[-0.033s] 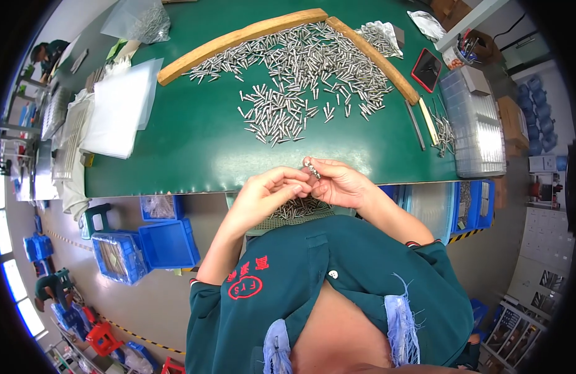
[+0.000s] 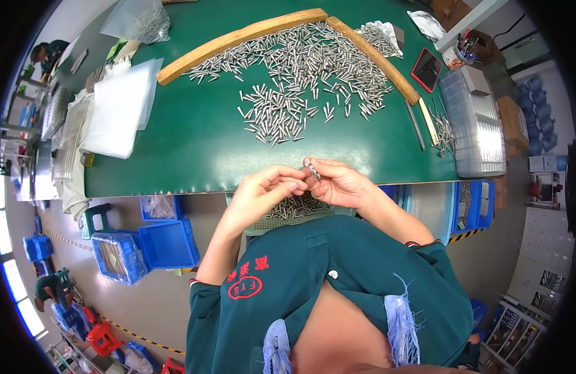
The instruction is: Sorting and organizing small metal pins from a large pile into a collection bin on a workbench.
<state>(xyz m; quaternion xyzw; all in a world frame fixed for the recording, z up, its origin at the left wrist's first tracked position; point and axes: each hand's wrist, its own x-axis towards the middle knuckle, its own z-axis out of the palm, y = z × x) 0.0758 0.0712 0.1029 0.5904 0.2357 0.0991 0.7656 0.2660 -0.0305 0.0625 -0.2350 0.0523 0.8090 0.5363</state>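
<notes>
In my right hand (image 2: pixel 345 185) several small shiny metal pins (image 2: pixel 311 168) are pinched between thumb and fingers, just over the table's front edge. My left hand (image 2: pixel 260 194) is beside them, its fingers curled together and their tips meeting the right fingers. Whatever the left fingertips grip is too small to make out. Under both hands, in a green mesh basket (image 2: pixel 272 222) by my body, lie more metal pins (image 2: pixel 295 208), partly hidden. Farther off on the green table (image 2: pixel 200 143) are a smaller heap of pins (image 2: pixel 275 115) and a broad pile (image 2: pixel 306 53).
Two wooden bars (image 2: pixel 244 38) (image 2: pixel 376 61) border the broad pile. White sheets (image 2: pixel 116 115) lie at the left. On the right are a red-edged phone (image 2: pixel 427 70), thin rods (image 2: pixel 415 124) and clear plastic boxes (image 2: pixel 467 128). Blue bins (image 2: pixel 168 243) stand below the table.
My left hand has shifted very slightly up and left, showing a little more of the pins in the basket. The right hand has not visibly moved.
</notes>
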